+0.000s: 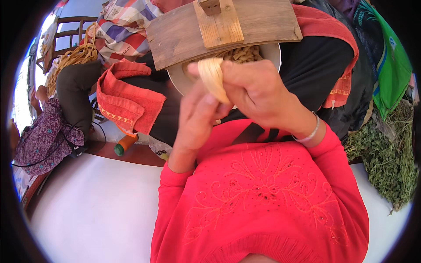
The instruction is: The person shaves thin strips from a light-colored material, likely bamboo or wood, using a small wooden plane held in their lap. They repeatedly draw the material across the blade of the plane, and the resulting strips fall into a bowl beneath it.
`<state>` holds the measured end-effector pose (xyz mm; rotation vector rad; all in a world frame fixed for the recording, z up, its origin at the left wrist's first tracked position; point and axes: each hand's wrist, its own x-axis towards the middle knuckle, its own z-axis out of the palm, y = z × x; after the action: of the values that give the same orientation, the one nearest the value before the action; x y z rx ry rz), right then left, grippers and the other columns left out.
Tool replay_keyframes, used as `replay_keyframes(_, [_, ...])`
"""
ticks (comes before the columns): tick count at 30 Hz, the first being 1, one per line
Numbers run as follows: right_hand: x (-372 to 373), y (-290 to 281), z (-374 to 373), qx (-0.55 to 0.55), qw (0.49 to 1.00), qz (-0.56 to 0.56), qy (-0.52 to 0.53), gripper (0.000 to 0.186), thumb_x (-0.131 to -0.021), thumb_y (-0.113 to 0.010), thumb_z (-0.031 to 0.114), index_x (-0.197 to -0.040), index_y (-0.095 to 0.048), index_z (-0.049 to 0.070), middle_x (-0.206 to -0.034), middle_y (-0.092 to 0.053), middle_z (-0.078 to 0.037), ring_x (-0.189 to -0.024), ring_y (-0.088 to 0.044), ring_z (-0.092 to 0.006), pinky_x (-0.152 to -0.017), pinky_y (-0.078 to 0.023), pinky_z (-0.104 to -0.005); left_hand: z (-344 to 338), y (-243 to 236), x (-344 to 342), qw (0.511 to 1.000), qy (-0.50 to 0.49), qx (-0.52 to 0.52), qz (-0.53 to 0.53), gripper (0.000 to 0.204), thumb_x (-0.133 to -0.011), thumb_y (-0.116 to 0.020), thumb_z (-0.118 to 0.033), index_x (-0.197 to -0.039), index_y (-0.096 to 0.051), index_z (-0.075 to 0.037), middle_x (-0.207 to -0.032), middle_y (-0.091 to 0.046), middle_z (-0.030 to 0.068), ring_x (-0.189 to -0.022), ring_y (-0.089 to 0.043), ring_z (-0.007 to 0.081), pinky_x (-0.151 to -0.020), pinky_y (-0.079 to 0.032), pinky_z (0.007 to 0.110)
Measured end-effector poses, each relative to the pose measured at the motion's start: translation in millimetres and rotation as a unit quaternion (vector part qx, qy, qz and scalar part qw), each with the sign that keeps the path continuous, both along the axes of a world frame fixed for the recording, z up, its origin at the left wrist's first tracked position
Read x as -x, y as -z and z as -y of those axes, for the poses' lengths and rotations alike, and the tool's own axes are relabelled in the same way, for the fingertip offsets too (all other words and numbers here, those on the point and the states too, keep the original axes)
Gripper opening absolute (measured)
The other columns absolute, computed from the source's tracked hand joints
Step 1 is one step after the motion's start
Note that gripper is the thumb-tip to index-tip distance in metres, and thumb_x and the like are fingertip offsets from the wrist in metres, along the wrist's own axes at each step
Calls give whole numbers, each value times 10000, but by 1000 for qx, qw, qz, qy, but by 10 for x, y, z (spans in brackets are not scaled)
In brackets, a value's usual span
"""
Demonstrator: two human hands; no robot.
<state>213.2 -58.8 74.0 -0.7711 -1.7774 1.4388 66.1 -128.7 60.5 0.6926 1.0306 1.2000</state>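
Above my lap both hands are raised close together. A pale yellow, ribbon-like strip [212,75] is looped in a flat band about the fingers. My right hand [258,85] is closed on it, with a silvery bracelet at the wrist. My left hand [197,115] is bent in against the lower part of the band; it is slightly blurred, and its fingertips are partly hidden. Just beyond the hands stands a white basin [275,53] holding tan, twisted or knotted pieces [244,53]. Across it lies a wooden board [175,37] with a lighter wooden piece fixed in its middle.
Red towels [127,96] drape over my legs. An orange handle with a green end [125,144] lies to the left. Tan strips [81,53] hang near a person in purple patterned clothes [48,136]. Dried green herbs [390,153] and a green bag [392,61] are at right.
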Motion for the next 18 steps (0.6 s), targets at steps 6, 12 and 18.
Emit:
replay_keyframes(6, [18,638,-180,-273,937,142,167,105,-797,-639,221,-785,-594,128,-554,-563,-35,-503,-591,-239,-432,-435,-338,-189,277,-200,999,-2,46,9,242,-937,-563,-153,-1136,-506,-28,-699,-488,-12,-515,-353,31,-445,-259,168])
replay_keyframes(12, [-208,578,-89,-223,941,221,124,173,-815,-643,234,-723,-573,105,-618,-537,-55,-560,-565,-275,-474,-428,-366,-125,478,-86,968,97,-30,-231,106,-913,-585,-93,-997,-583,-29,-647,-501,-6,-548,-471,103,-481,-364,238])
replay_keyframes(18, [-357,935,132,210,978,12,-19,297,-954,-565,274,-945,-672,-3,-916,-647,-44,-837,-597,-121,-749,-476,-250,-129,488,-141,768,71,-275,-574,344,-779,-639,18,-1117,-620,-38,-826,-600,116,-723,-602,317,-627,-478,342])
